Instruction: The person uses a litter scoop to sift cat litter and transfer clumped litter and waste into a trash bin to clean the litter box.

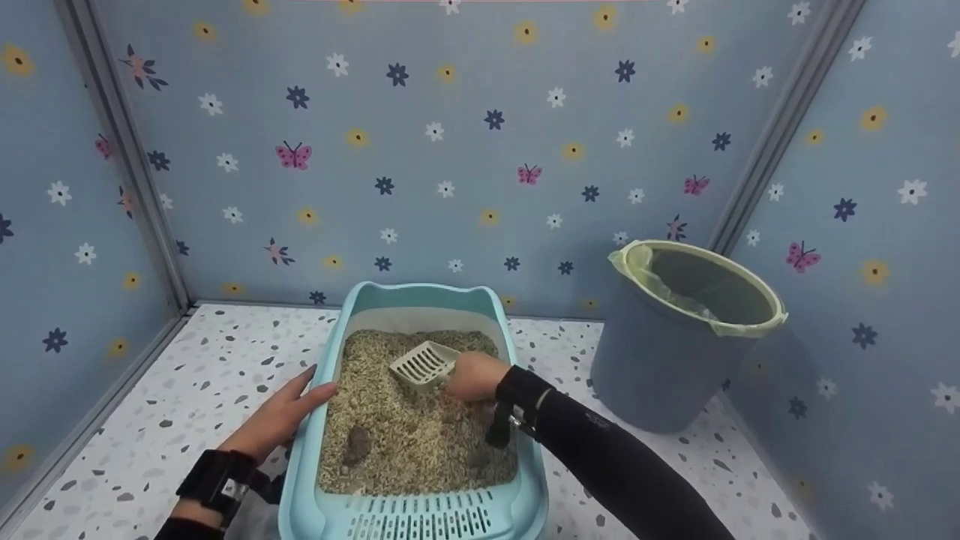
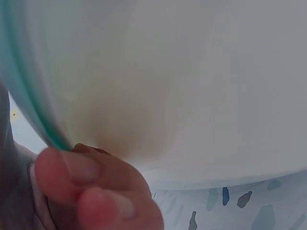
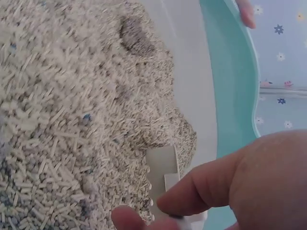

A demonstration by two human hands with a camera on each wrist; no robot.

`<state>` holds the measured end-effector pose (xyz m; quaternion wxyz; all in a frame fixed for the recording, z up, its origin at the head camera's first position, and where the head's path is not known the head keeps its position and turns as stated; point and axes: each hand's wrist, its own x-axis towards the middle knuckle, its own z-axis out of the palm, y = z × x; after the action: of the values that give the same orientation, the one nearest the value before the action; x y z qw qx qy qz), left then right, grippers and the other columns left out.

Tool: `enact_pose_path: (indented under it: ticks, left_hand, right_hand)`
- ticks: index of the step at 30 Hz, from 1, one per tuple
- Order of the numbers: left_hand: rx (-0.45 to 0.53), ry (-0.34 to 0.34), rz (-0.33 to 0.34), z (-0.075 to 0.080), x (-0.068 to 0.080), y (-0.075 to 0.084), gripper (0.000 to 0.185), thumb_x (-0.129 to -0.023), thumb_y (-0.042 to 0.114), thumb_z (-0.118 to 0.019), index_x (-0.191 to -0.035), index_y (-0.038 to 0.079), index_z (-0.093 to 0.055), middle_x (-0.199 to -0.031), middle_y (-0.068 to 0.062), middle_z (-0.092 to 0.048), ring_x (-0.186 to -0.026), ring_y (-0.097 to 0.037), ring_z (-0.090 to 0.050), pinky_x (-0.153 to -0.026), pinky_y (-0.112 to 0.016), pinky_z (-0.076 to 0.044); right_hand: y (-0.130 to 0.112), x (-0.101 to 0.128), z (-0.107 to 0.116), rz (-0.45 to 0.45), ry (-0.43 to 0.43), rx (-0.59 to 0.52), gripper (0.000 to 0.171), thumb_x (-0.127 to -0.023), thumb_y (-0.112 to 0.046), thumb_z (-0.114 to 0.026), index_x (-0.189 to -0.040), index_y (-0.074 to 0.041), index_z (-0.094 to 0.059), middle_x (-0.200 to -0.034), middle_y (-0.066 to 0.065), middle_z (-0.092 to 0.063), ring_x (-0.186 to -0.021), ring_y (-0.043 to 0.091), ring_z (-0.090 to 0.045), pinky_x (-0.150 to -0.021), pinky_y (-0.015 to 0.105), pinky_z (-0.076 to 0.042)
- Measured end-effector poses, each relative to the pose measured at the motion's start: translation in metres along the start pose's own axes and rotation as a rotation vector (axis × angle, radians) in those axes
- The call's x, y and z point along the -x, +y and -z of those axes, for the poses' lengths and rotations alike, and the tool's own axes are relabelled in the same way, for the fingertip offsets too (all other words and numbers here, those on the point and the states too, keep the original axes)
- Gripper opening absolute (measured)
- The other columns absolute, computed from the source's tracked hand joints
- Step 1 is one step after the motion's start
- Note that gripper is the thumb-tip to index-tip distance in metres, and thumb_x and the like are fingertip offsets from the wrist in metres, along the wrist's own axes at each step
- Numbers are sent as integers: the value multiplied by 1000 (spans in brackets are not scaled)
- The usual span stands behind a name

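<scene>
A pale slotted litter scoop [image 1: 424,365] is held by its handle in my right hand [image 1: 477,376]. Its slotted head rests at the surface of the pellet litter [image 1: 420,450], toward the far half of the light blue litter box [image 1: 298,465]. My left hand [image 1: 281,411] grips the box's left rim, thumb over the top, and in the left wrist view its curled fingers [image 2: 86,167] show under the edge. A dark clump [image 1: 358,444] lies in the litter at the near left. The right wrist view shows the scoop [image 3: 162,165] side-on and a clump [image 3: 136,34].
A grey-blue bin [image 1: 660,367] with a pale yellow liner [image 1: 641,262] over its rim stands right of the litter box. Flower-patterned walls [image 1: 450,150] enclose the speckled floor [image 1: 225,352] on three sides. The box has a slotted front ledge [image 1: 420,517].
</scene>
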<state>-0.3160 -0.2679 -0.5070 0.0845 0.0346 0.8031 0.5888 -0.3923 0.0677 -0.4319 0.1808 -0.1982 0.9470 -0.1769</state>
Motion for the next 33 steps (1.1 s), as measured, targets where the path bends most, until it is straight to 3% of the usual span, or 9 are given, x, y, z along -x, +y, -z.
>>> enact_pose_path:
  ticks: [2, 6, 11, 19, 24, 29, 33]
  left_hand:
    - [-5, -1, -2, 0, -1, 0, 93, -114, 54, -58, -181, 15, -9, -153, -38, -48, -105, -40, -70, -72, -53, -65]
    - [-1, -15, -21, 0, -3, -1, 92, -115, 54, -57, -181, 15, -8, -155, -39, -46, -106, -40, -72, -72, -52, -65]
    - [20, -27, -76, 0, -4, -2, 88, -116, 47, -56, -181, 13, -8, -152, -40, -51, -106, -41, -75, -70, -53, -66]
    - [15, -32, -103, 0, -3, -3, 86, -117, 44, -55, -181, 11, -7, -147, -39, -54, -98, -40, -75, -65, -50, -64]
    - [22, -37, -104, 0, -4, -5, 86, -117, 43, -55, -181, 12, -7, -142, -38, -57, -93, -40, -75, -61, -49, -63]
    - [17, -32, -103, 1, -3, -5, 86, -117, 44, -55, -181, 12, -7, -145, -39, -56, -92, -39, -75, -60, -47, -62]
    - [-4, -18, -73, 1, -3, -6, 88, -116, 48, -55, -181, 14, -7, -147, -39, -53, -91, -38, -73, -59, -45, -60]
  right_hand:
    - [-1, 1, 2, 25, 28, 77, 53, -110, -12, -61, -60, -17, -44, -55, -5, -36, -49, 12, -33, -53, 31, -31]
    - [-6, 10, 11, 74, 87, 203, 57, -111, -14, -60, -60, -20, -34, -58, -7, -23, -54, 13, -22, -59, 33, -26]
    - [-17, 32, 36, 118, 56, 228, 51, -103, -10, -64, -62, -21, -36, -59, -7, -26, -55, 13, -24, -60, 34, -28]
    - [-26, 68, 71, 176, -79, 330, 31, -98, -21, -77, -70, -20, -64, -64, -9, -50, -57, 11, -44, -58, 30, -41]
    - [-27, 86, 84, 194, -144, 419, 25, -93, -22, -82, -71, -14, -73, -59, -12, -50, -56, 11, -44, -55, 30, -40]
    - [-30, 98, 88, 192, -208, 477, 35, -92, -24, -82, -62, -19, -66, -55, -14, -43, -55, 11, -40, -55, 31, -38]
    - [-33, 97, 77, 180, -242, 511, 49, -94, -26, -79, -56, -26, -48, -54, -14, -36, -52, 10, -35, -53, 30, -35]
